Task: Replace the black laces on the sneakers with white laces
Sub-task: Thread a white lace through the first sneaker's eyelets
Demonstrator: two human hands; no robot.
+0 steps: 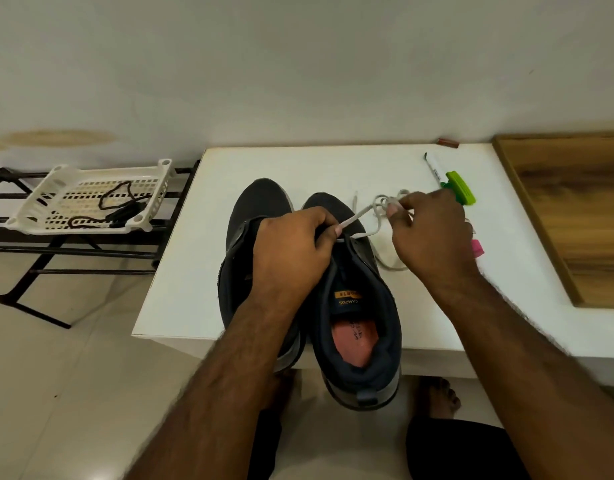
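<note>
Left hand (293, 244) fingers are pinching the white lace (354, 220) at the right sneaker (354, 306), lace running upper-right into the right hand (426, 230) fingers gripping its bunched end.

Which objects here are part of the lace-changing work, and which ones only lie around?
Part of the work:
- two dark sneakers
- white lace, pinched by the left hand and the right hand
- black laces in the white basket

Lying around:
- marker
- green clip
- pink object
- wooden board

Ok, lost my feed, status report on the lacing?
Both hands pinching white lace over right sneaker. Black laces in basket. Nothing in the way.
</note>
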